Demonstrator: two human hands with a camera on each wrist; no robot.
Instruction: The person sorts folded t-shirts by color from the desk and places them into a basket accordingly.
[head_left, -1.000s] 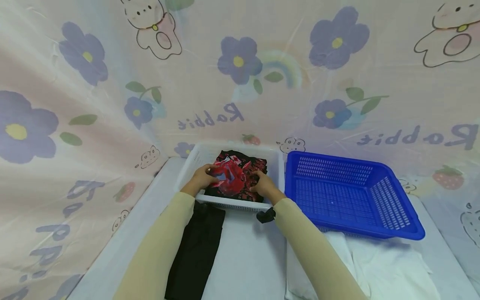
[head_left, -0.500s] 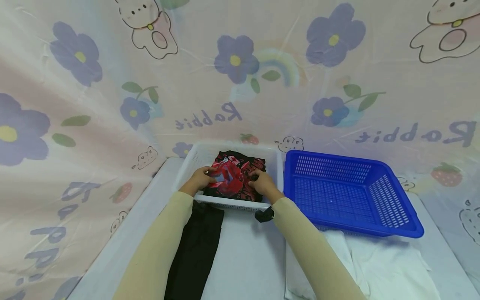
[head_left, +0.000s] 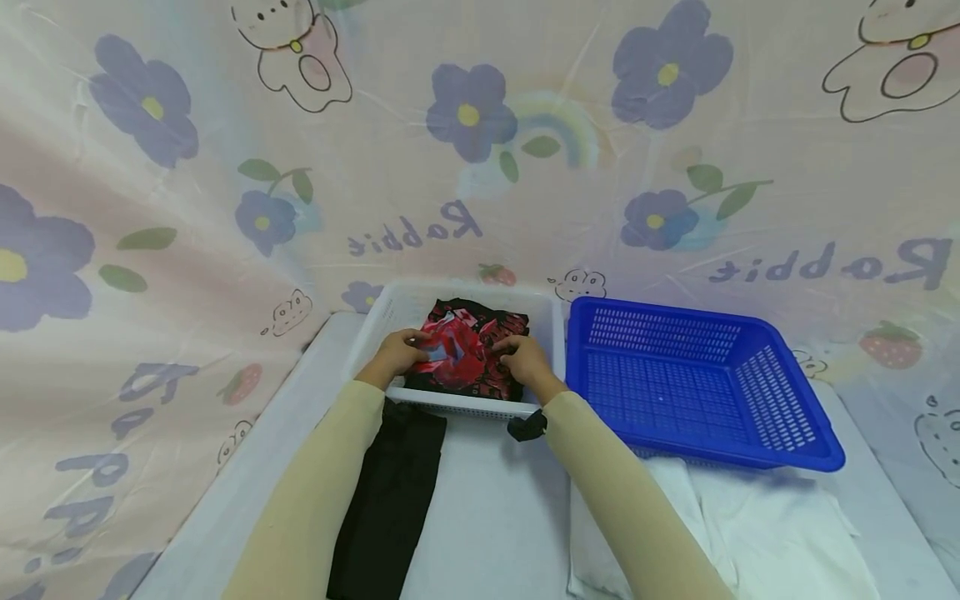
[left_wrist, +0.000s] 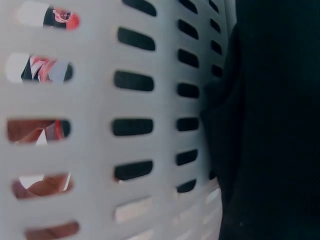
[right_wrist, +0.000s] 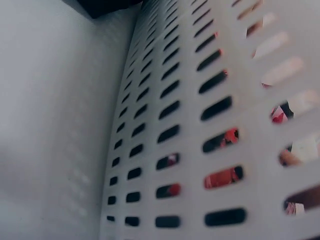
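Note:
A folded black garment with a red print [head_left: 459, 367] lies inside the white perforated basket [head_left: 465, 405] in the head view. My left hand [head_left: 394, 356] rests on the garment's left side, thumb and fingers spread over the cloth. On its right side my right hand [head_left: 528, 363] touches it with thumb and fingers apart. The left wrist view is mostly filled by the basket wall [left_wrist: 95, 100], with bits of skin and red print showing through the slots. Basket slots [right_wrist: 170, 132] also fill the right wrist view; most of the right hand is hidden there.
A long folded black cloth [head_left: 390, 508] lies in front of the white basket. To the right stands a blue basket [head_left: 660, 400], with white folded cloth [head_left: 787, 533] before it. A patterned curtain [head_left: 375, 167] rises behind the white table [head_left: 495, 500].
Both hands stay on the printed garment, with only slight finger shifts on the right. The garment and baskets keep their places; the head view tilts a little.

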